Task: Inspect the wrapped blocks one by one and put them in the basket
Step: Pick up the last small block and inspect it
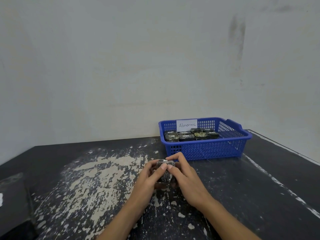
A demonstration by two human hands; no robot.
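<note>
Both hands hold one wrapped block (165, 172) up off the tabletop (259, 187), roughly at its middle and just in front of the basket (207, 149). The left hand (149, 177) grips it from the left and the right hand (187, 177) from the right. The fingers (174, 158) curl over the far end and the thumbs meet on the top face. Gripping by the sides and ends leaves most of that face bare toward the person, which suits looking over the clear film and the dark contents under it. This appears to be the inspection step for this block.

The blue basket sits toward the far right corner of the tabletop, its back wall close to the wall (121, 66). A paper label (187, 125) reading "Abnormal" is fixed inside its far wall, where it can be read from the seat. Several blocks (187, 136) lie flat inside, packed side by side toward the far-left end. The near-right part of the floor looks free, so there seems to be room for this one. Holding the block so near the basket's front wall keeps the coming placement a short reach forward and over the rim.

No other loose blocks show on the tabletop, so this may be among the last.
</note>
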